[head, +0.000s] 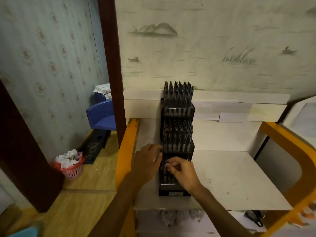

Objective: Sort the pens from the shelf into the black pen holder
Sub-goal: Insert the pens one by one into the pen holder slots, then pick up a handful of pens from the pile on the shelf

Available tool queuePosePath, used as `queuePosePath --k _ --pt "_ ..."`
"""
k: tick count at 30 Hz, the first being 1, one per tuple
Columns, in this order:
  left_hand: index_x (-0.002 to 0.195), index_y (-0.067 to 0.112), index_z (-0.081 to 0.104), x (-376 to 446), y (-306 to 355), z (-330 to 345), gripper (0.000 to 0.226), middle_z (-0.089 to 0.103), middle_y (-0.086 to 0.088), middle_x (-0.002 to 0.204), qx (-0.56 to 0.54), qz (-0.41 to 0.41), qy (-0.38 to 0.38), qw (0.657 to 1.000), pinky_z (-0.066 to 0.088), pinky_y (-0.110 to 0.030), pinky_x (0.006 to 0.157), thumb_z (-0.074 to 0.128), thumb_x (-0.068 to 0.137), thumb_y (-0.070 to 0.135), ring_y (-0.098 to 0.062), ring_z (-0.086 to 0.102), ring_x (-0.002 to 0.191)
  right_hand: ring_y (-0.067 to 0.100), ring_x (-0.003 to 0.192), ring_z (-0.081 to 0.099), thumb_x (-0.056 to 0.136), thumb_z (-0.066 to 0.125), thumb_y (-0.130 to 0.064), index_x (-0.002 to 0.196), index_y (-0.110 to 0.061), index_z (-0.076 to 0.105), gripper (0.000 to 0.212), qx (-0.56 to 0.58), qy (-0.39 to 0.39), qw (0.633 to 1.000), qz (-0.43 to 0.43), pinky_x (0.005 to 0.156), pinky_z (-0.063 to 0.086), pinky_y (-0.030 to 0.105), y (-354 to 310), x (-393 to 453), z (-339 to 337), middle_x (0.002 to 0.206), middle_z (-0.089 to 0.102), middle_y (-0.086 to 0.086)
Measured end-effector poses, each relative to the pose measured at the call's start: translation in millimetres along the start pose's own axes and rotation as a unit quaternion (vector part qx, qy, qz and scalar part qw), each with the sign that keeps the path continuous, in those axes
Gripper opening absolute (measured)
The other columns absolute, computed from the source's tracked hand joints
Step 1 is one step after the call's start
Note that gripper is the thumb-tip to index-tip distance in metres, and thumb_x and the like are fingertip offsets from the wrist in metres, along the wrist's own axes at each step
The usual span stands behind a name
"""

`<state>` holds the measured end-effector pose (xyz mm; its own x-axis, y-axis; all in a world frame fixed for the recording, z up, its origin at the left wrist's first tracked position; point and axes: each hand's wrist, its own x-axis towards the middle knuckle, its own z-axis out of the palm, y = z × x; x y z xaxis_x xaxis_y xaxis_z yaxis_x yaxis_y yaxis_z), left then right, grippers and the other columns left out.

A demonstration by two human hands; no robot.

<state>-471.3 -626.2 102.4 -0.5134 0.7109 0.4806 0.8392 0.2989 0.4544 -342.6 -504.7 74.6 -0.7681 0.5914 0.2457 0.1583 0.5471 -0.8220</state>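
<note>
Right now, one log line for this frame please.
right hand: seating pen in bottom tier | left hand: steadying holder | upper tiers: full

Right hand point(183, 173) hides pen tips – lower shelf point(179, 218) stuff blurred.

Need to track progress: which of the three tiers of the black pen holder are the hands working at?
The lowest, nearest tier. The right hand is placing a pen there; the two upper tiers stand packed and untouched.
</note>
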Motion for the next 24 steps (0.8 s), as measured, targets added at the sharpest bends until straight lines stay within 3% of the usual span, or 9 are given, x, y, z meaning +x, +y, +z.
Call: queuePosePath --k 5,9,13,17,21,24 --pt "0.128 0.02 0.059 1.7 3.0 -7.9 0.029 0.062 -0.001 0.125 -0.015 -0.005 0.003 1.0 0.048 -0.04 0.095 0.051 0.102 0.029 -0.017 0.059 0.112 0.003 0.083 0.068 0.09 0.071 -0.023 0.101 -0.018 0.073 0.013 -0.044 -0.006 0.999 -0.004 0.081 0.053 0.016 -2.8 -0.8 2.3 0.089 0.073 -0.006" --pt "0.129 0.019 0.059 -0.6 5.8 -14.1 0.03 0.061 -0.002 0.126 -0.03 -0.004 -0.005 1.0 0.048 -0.041 0.095 0.051 0.102 0.029 -0.017 0.059 0.111 0.008 0.081 0.065 0.093 0.067 -0.021 0.098 -0.013 0.073 0.011 -0.119 -0.053 0.991 -0.02 0.075 0.047 0.011 3.1 -11.0 5.5 0.09 0.073 -0.001" --pt "0.131 0.02 0.057 -3.1 7.0 -18.2 0.031 0.061 -0.001 0.125 -0.034 -0.005 -0.016 0.999 0.049 -0.041 0.093 0.05 0.102 0.03 -0.016 0.059 0.11 0.014 0.089 0.067 0.095 0.065 -0.021 0.108 -0.01 0.072 0.019 -0.125 -0.057 0.991 0.011 0.082 0.05 0.013 7.0 -19.1 7.9 0.098 0.074 0.004" --pt "0.131 0.023 0.056 -3.9 7.9 -17.4 0.031 0.062 0.001 0.124 -0.038 -0.004 -0.023 0.999 0.05 -0.04 0.093 0.05 0.102 0.032 -0.015 0.059 0.109 0.009 0.088 0.065 0.094 0.066 -0.023 0.107 -0.014 0.072 0.017 -0.144 -0.06 0.988 0.007 0.077 0.043 0.004 3.7 -23.3 2.6 0.098 0.073 -0.001" --pt "0.131 0.026 0.056 0.2 21.5 -8.4 0.031 0.062 0.004 0.121 -0.059 0.006 -0.026 0.998 0.049 -0.035 0.091 0.051 0.102 0.035 -0.013 0.058 0.107 0.009 0.087 0.067 0.092 0.068 -0.027 0.108 -0.019 0.072 0.018 -0.182 -0.022 0.983 0.009 0.082 0.052 0.022 8.8 -30.7 -25.2 0.096 0.074 -0.006" --pt "0.133 0.029 0.055 5.1 44.7 3.7 0.033 0.061 0.006 0.121 -0.073 0.021 -0.043 0.996 0.051 -0.034 0.09 0.052 0.101 0.036 -0.012 0.058 0.105 0.007 0.086 0.067 0.092 0.066 -0.03 0.109 -0.023 0.071 0.019 -0.202 -0.004 0.979 0.02 0.079 0.051 0.021 16.4 -38.6 -58.3 0.097 0.073 -0.009"
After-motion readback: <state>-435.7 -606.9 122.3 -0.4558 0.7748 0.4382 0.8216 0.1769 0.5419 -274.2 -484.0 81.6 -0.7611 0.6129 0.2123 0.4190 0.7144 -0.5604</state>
